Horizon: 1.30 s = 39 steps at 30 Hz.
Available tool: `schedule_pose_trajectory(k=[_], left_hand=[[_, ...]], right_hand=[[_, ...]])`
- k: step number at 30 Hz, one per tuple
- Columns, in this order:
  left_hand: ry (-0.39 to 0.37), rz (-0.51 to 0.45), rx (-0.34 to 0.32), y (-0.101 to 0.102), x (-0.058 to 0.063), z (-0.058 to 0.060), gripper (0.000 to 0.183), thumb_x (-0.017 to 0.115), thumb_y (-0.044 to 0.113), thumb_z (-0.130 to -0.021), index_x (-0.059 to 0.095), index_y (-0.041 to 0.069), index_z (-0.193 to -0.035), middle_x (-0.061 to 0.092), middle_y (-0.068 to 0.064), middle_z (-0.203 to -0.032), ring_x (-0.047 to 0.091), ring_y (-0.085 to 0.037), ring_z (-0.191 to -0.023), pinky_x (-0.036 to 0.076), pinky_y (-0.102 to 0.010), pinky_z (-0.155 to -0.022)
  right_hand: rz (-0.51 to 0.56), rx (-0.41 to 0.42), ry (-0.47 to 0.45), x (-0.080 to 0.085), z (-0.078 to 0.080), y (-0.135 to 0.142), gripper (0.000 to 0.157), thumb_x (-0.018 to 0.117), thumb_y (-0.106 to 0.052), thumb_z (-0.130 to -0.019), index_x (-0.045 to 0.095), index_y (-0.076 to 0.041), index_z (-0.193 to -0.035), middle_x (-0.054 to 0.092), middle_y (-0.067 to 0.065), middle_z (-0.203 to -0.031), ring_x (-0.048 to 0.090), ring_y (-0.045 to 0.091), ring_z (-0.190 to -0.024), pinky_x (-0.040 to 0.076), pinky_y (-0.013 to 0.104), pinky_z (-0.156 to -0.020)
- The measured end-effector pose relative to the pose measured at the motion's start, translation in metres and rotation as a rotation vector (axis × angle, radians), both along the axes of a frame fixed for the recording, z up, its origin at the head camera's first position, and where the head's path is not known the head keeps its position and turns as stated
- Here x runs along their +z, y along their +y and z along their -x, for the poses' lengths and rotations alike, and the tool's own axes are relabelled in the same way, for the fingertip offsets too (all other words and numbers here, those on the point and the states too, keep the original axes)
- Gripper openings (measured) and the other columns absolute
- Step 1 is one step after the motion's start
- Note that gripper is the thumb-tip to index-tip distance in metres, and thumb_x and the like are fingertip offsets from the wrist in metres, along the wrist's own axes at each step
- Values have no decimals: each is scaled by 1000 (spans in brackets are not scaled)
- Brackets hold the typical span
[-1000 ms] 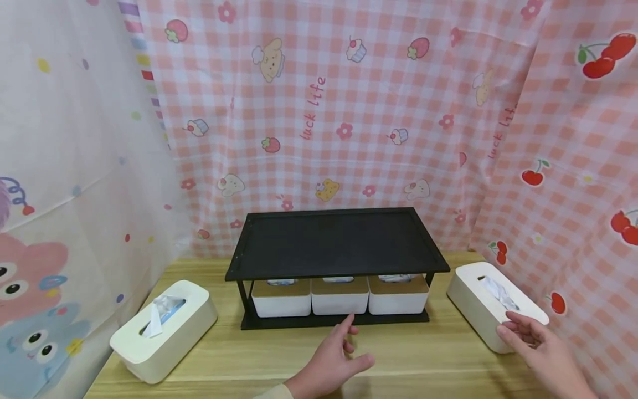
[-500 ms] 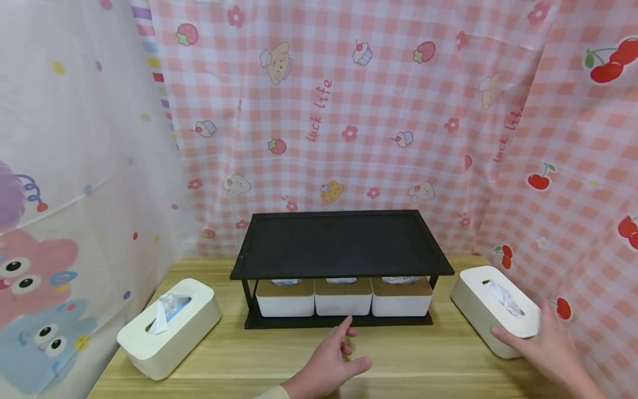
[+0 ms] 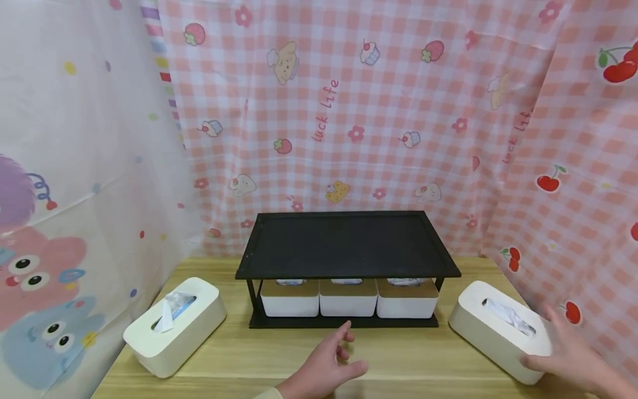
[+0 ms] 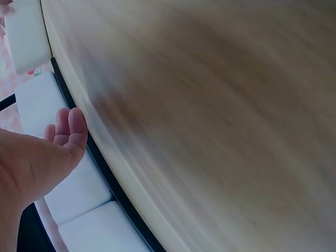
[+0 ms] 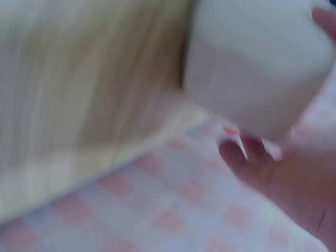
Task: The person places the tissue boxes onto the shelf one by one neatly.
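At the right of the head view, my right hand (image 3: 568,354) grips the near end of a white tissue box (image 3: 490,338). A tissue pokes from the slot in its top. The thumb lies on the near end and the other fingers go behind the far side, mostly hidden. In the blurred right wrist view, the box (image 5: 252,68) sits between thumb and fingers (image 5: 247,155). My left hand (image 3: 326,360) is held in front of the black rack (image 3: 349,244), fingers relaxed, holding nothing. Three wood-topped white tissue boxes (image 3: 348,303) stand side by side on the rack's lower shelf.
Another white tissue box (image 3: 174,327), with tissue sticking out, stands angled on the left of the wooden table (image 3: 408,354). Patterned curtains (image 3: 339,100) hang behind and at both sides, the right one close to my right hand.
My right hand has moved from above the right tissue box's near end to grip it. That box has turned and shifted toward me. The left hand stays nearly still; the head view swings slightly left.
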<state>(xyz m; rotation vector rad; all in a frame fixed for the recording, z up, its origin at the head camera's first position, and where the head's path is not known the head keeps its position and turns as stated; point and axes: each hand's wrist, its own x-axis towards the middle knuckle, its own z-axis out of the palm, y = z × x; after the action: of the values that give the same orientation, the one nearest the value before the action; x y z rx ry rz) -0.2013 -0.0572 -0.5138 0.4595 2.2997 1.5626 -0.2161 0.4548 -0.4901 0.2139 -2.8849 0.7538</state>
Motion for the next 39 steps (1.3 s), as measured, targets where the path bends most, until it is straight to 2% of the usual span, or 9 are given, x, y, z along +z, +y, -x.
schedule_pose_trajectory(k=[3,7,12,19,26,31,33,35,39], left_hand=[[5,-7,-30,-2,-2,-2,87,78,36,-98,34,5,-167,57,-6,-146,56,-13,-102,49,-25,-83],[22,-40,-94,-3,-6,-4,82,77,31,-98,38,2,-164,59,-9,-145,58,-11,-103,51,-22,-84],[31,-69,-169,-1,-5,-5,82,76,33,-100,37,1,-165,56,-16,-151,60,-6,-105,53,-21,-86],[-70,-90,-160,-3,-1,-15,85,78,42,-98,39,12,-166,51,-9,-162,61,-15,-119,54,-27,-90],[-145,-57,-87,-22,-9,-23,90,82,41,-96,37,8,-166,45,-16,-168,61,-37,-137,54,-56,-110],[-169,-73,-78,-54,-45,-18,102,89,35,-90,30,13,-170,43,-25,-167,59,-42,-141,54,-58,-110],[-181,-101,-79,-70,-69,-12,107,91,33,-88,26,17,-172,35,-23,-172,58,-38,-143,54,-55,-110],[-204,-129,-74,-82,-87,-6,110,91,31,-87,24,19,-172,25,-22,-176,55,-39,-146,52,-59,-112],[-234,-131,-51,-97,-106,-2,111,91,28,-88,21,14,-172,27,-30,-173,54,-47,-143,50,-66,-109]], right_hand=[[14,182,43,-6,-8,5,128,94,-9,-66,17,9,-165,42,5,-165,30,-22,-106,28,5,-86],[22,425,204,-15,-19,-9,143,94,-1,-52,18,-13,-172,19,-47,-159,25,-23,-123,20,0,-94],[117,557,112,-7,-24,-47,132,95,-1,-66,17,-13,-172,19,-43,-164,27,-23,-133,26,-1,-96],[125,523,-37,2,-27,-106,116,93,-30,-83,20,-5,-170,21,-39,-162,33,-20,-133,47,12,-95],[263,538,-192,5,-25,-158,121,92,-30,-87,10,6,-169,28,38,-166,41,-12,-137,54,16,-95],[356,466,-381,6,-25,-191,122,89,-29,-90,4,17,-164,19,46,-167,50,34,-147,60,29,-100],[427,463,-411,4,-25,-202,120,88,-28,-90,5,20,-162,20,46,-166,51,30,-147,60,34,-101],[475,477,-394,1,-26,-211,114,88,-28,-90,12,20,-161,27,45,-164,51,9,-144,59,35,-102],[515,490,-371,-4,-26,-219,96,85,-27,-93,31,17,-159,47,41,-155,58,-11,-125,61,39,-98]])
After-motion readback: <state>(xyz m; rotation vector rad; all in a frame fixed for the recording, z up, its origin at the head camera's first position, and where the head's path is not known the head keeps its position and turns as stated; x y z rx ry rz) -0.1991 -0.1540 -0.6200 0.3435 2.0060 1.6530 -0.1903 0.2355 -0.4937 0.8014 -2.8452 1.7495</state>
